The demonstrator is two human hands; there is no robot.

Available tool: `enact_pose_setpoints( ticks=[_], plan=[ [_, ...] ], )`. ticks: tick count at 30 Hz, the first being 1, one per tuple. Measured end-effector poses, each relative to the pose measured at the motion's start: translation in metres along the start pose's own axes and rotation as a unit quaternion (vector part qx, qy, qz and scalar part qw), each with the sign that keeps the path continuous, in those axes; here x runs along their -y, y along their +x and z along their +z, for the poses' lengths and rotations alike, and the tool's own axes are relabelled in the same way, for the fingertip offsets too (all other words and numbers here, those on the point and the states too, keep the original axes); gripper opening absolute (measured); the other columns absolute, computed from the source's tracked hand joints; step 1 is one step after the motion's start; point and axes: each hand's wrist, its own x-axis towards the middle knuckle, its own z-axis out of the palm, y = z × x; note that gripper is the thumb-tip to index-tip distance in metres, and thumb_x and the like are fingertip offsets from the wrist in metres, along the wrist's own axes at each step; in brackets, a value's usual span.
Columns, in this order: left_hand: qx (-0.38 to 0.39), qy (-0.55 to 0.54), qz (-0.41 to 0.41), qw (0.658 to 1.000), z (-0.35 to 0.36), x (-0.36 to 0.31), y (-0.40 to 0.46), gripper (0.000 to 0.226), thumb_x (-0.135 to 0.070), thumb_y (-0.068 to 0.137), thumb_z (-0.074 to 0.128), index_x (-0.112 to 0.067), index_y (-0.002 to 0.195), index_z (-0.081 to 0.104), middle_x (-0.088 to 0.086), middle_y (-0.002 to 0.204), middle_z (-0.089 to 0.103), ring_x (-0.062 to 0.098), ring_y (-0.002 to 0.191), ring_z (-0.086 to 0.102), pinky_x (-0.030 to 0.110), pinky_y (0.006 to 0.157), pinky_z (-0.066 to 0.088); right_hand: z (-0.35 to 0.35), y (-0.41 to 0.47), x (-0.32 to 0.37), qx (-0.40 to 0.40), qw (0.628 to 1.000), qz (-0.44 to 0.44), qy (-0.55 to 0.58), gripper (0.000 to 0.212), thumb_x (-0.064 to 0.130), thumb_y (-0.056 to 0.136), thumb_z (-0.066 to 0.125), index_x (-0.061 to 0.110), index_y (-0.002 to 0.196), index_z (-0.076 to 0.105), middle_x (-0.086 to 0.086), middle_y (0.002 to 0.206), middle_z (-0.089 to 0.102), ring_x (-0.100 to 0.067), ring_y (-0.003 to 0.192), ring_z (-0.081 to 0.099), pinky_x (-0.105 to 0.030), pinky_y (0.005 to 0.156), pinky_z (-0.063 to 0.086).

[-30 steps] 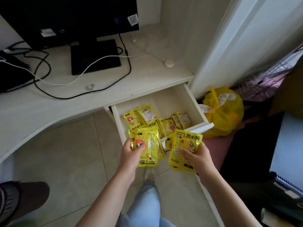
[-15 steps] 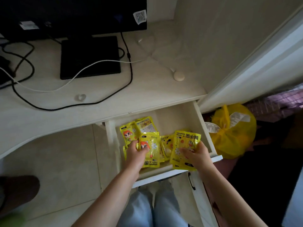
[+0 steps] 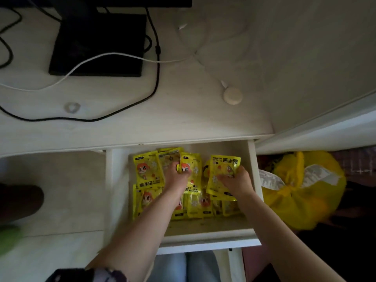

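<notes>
Open white drawer (image 3: 253,180) pulled out from under the front edge of the bench (image 3: 183,123), both hands down inside it, well apart from each other. Left hand (image 3: 176,178) closed on the left edge of a yellow packet (image 3: 193,174), lifted above the rest; cartoon figure with orange hair beside the fingertips, "HAND WARMER" readable near the wrist. Right hand (image 3: 237,182) gripping a small stack of packets (image 3: 222,167), fingers spread over the top one; "HAND WARMER" and three large Chinese characters at its far end, all upside down. Below and around both hands, loose packets (image 3: 147,171) of the same yellow kind lying flat and overlapping on the drawer floor, one to the left of the left hand with the same three characters on a white strip; smaller print too fine to read. Near row of packets blurred and partly covered by the forearms; back of the drawer hidden under the bench edge. Outside the drawer, right of the right hand, a tied yellow plastic bag (image 3: 305,202) with a white printed slip, writing illegible, contents hidden. Beyond the hands on the bench, a round white puck (image 3: 233,96) on a thin white lead, a black cable (image 3: 156,78), a white cable (image 3: 85,64) and a black monitor base (image 3: 97,43), screen cut off by the top edge. Dark blurred shape far left of the left hand, hard to make out.
</notes>
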Motion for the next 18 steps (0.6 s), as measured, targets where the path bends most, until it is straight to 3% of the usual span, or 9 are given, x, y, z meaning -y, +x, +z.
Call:
enact_pose_setpoints(
  ticks=[2,4,5,6,8,10,14,16,18],
  plan=[
    [-0.014,0.028,0.013,0.999,0.010,-0.003,0.013,0.057,-0.021,0.090,0.064,-0.021,0.141,0.039,0.008,0.147,0.036,0.024,0.120,0.049,0.031,0.099,0.043,0.002,0.013,0.006,0.015,1.000,-0.004,-0.007,0.038,0.017,0.076,0.077,0.010,0.106,0.055,-0.006,0.095,0.065,-0.022,0.083,0.063,-0.024,0.057,0.046],
    [-0.018,0.040,0.028,0.999,0.018,-0.005,0.024,0.056,-0.017,0.091,0.062,-0.017,0.142,0.039,0.008,0.141,0.043,0.007,0.083,0.053,0.000,0.061,0.045,0.002,0.026,0.009,0.030,0.999,-0.011,-0.014,0.032,0.017,0.078,0.076,0.008,0.101,0.056,-0.006,0.088,0.063,-0.019,0.074,0.059,-0.021,0.050,0.040],
    [-0.020,0.041,0.029,0.999,0.022,-0.004,0.030,0.055,-0.014,0.092,0.061,-0.015,0.142,0.038,0.009,0.136,0.046,-0.001,0.070,0.044,-0.002,0.044,0.037,0.002,0.031,0.009,0.037,0.999,-0.010,-0.015,0.029,0.016,0.078,0.076,0.008,0.099,0.057,-0.005,0.084,0.062,-0.018,0.072,0.058,-0.020,0.050,0.039],
    [-0.023,0.040,0.027,0.999,0.025,-0.001,0.034,0.055,-0.013,0.092,0.060,-0.014,0.142,0.038,0.008,0.130,0.050,-0.003,0.065,0.040,0.000,0.037,0.035,0.002,0.035,0.009,0.044,0.999,-0.009,-0.010,0.028,0.015,0.078,0.076,0.009,0.099,0.058,-0.004,0.083,0.062,-0.018,0.074,0.059,-0.021,0.053,0.041],
    [-0.035,0.040,0.026,0.998,0.029,0.003,0.039,0.053,-0.013,0.092,0.060,-0.012,0.140,0.039,0.004,0.116,0.052,-0.004,0.063,0.039,0.004,0.037,0.035,0.003,0.040,0.009,0.051,0.999,-0.008,0.003,0.028,0.011,0.079,0.075,0.009,0.102,0.061,-0.004,0.086,0.064,-0.021,0.081,0.062,-0.023,0.063,0.046],
    [-0.049,0.045,0.029,0.997,0.032,0.005,0.040,0.050,-0.012,0.092,0.060,-0.011,0.138,0.041,0.006,0.116,0.054,-0.005,0.062,0.038,0.004,0.039,0.036,0.002,0.043,0.009,0.059,0.998,-0.011,-0.003,0.026,0.007,0.080,0.072,0.010,0.104,0.061,-0.005,0.092,0.064,-0.022,0.085,0.062,-0.027,0.070,0.048],
    [-0.061,0.058,0.054,0.995,0.037,0.008,0.035,0.045,-0.006,0.092,0.058,-0.007,0.134,0.041,-0.009,0.086,0.051,-0.002,0.058,0.041,0.002,0.039,0.036,0.004,0.050,0.011,0.063,0.997,0.003,-0.049,0.019,0.006,0.084,0.064,0.009,0.102,0.058,-0.005,0.084,0.060,-0.016,0.066,0.056,-0.021,0.054,0.043],
    [-0.054,0.065,0.069,0.994,0.039,0.008,0.031,0.047,-0.003,0.091,0.059,-0.008,0.134,0.041,-0.011,0.081,0.049,0.000,0.055,0.045,0.006,0.036,0.036,0.006,0.053,0.012,0.064,0.995,0.012,-0.074,0.024,0.007,0.084,0.062,0.003,0.107,0.058,-0.009,0.083,0.060,-0.018,0.064,0.056,-0.024,0.056,0.044],
    [-0.053,0.079,0.077,0.992,0.041,0.007,0.029,0.046,-0.001,0.089,0.060,-0.010,0.132,0.044,-0.006,0.081,0.054,0.004,0.049,0.047,0.009,0.033,0.032,0.007,0.052,0.013,0.068,0.993,0.017,-0.092,0.029,0.009,0.084,0.064,0.004,0.110,0.053,-0.011,0.092,0.061,-0.024,0.078,0.060,-0.031,0.067,0.050]
  ],
)
